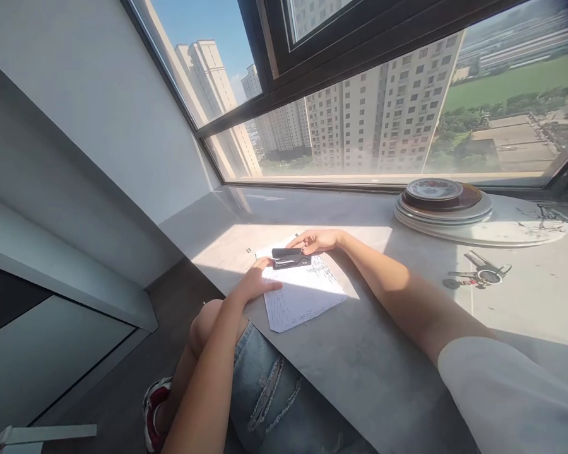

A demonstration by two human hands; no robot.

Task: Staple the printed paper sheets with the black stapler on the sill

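- Well left of the paper, on the near side, we are seeing a white slatted piece [52,432] standing out above the floor.
- Nearer the paper, still to its left and lower down, a red and white shoe [157,403] is showing.
- Just beyond the paper's far left corner, two tiny dark bits [248,250] are lying on the grey tabletop [360,359].
- At the paper's left edge, our left hand [258,279] is resting with thumb and fingers spread apart, the thumb lying on the paper and the fingertips meeting the stapler.
- Below the paper's near left edge, we are wearing ripped jeans [265,384].
- On the paper's far part, the black stapler [291,259] is lying between our hands.
- The printed paper [303,299] itself is lying partly in sunlight.
- At the paper's far right edge, our right hand [320,240] is touching the stapler's right end; we cannot tell whether it is pinching it.
- Well right of the paper, stacked plates [435,189] are standing by the window [373,113].
- Right of the paper, nearer than the plates, a watch [490,275] is lying.
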